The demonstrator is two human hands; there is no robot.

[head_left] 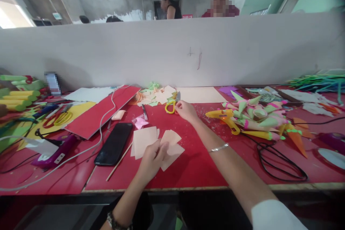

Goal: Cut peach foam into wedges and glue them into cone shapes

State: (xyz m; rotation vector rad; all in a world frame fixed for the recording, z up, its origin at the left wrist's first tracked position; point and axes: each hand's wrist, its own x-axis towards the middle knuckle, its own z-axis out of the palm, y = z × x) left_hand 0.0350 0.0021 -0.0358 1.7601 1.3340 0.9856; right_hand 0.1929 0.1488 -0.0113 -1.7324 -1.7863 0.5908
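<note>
Phone [113,144] and stick [119,162] lie beside the left hand [152,159]

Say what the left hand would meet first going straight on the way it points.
Past the paper piece it holds, the left hand would probably meet the right hand, beside the yellow-handled scissors; depth is hard to judge.

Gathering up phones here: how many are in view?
2: a black phone flat on the red table, left of the left hand, and another phone upright near the white partition, far left. Others may be hidden.
</note>
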